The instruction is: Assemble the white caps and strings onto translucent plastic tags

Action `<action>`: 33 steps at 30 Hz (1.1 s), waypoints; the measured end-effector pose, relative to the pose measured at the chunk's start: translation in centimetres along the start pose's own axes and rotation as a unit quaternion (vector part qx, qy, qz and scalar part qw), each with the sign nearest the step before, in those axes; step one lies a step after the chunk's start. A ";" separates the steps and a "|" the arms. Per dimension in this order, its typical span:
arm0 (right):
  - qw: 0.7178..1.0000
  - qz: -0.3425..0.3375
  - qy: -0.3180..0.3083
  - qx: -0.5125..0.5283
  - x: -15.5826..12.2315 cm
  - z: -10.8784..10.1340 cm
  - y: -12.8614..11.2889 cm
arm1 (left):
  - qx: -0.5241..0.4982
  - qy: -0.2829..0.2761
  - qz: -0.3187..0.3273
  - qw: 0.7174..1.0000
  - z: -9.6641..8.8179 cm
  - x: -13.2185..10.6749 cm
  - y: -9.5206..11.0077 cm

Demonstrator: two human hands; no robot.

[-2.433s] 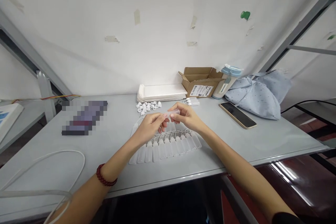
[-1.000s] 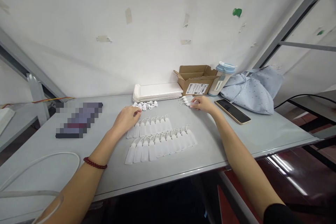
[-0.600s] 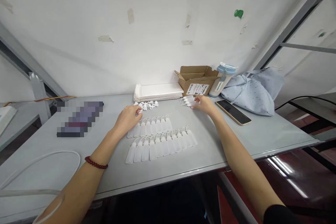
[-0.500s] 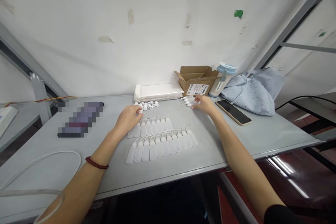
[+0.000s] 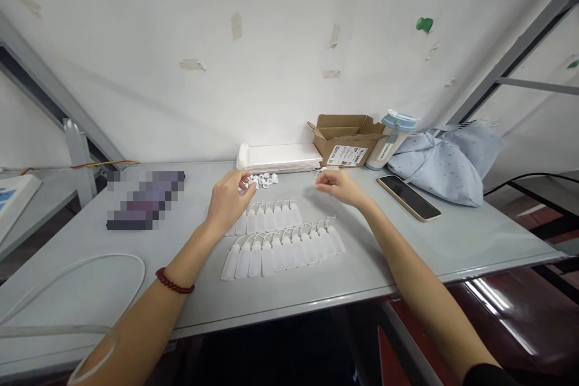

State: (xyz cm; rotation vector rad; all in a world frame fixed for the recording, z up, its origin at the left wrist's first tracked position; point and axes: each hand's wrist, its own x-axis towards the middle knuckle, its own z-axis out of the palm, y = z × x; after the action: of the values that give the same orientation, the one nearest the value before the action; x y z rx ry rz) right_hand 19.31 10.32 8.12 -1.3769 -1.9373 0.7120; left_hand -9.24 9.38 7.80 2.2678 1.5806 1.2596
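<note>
A person's left hand [image 5: 230,200], thumb and forefinger parted, reaches white plastic caps [image 5: 268,180]; the right hand [image 5: 342,187], fingers curled, any pinch unclear, nears translucent squeeze bottles [image 5: 268,259].

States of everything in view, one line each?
Small white plastic caps, loosely clustered
Translucent white plastic bottles, lying in two rows
Brown cardboard box, open
Cream-and-blue tumbler, lid on
Gold-edged phone, face up, screen dark
Blue spotted cloth bag, slumped
Left hand, curled at caps, grip unclear
Right hand, fingers curled, grip unclear
</note>
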 end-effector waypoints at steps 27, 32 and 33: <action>0.979 -0.005 -0.176 -0.102 -1.5 3.7 -3.5 | -0.025 -0.020 0.012 0.999 1.3 -0.8 0.6; 0.981 0.045 -0.159 -0.101 -1.5 4.4 -3.9 | -0.036 -0.023 0.001 0.999 1.4 -0.9 0.8; 0.982 0.052 -0.151 -0.106 -1.5 4.5 -3.9 | -0.037 -0.024 0.002 0.999 1.4 -0.9 0.7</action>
State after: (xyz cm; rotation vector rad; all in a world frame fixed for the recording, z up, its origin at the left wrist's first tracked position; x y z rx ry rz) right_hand 13.89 7.40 7.86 -1.5827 -2.2432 0.8232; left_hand -7.84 8.82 6.74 2.2395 1.4896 1.2342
